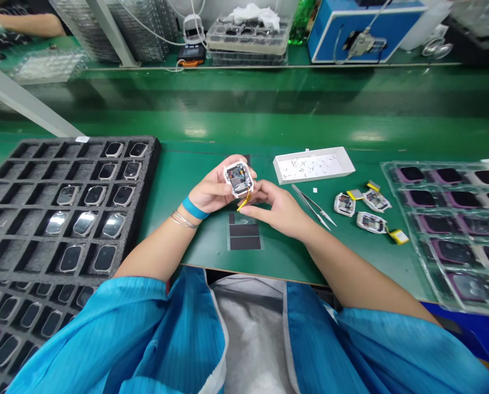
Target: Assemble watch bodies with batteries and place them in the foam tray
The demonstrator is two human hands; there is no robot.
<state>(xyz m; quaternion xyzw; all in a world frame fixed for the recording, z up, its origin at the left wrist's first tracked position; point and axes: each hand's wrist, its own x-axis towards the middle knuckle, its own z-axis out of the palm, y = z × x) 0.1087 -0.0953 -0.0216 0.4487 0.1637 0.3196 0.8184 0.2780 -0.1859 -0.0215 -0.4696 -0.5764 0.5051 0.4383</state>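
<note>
My left hand (214, 189) grips an open smartwatch case (238, 178) with a pale frame, its circuit board facing up. At the case's lower right, my right hand (272, 205) pinches a thin yellow battery (243, 202), seen nearly edge-on and joined to the case by wires. Below the hands lies a clear sheet with dark adhesive strips (245, 236). A pair of tweezers (313, 207) rests to the right of my right hand. Farther right are several open watch cases (371, 222) with yellow batteries attached.
A white box (315, 165) holding small bits stands behind the tweezers. Black foam trays (26, 219) of watches fill the left side. At right lies a clear plastic tray (423, 257) of watch faces. Across the back stand a blue machine (351, 27) and a co-worker's arm (30, 24).
</note>
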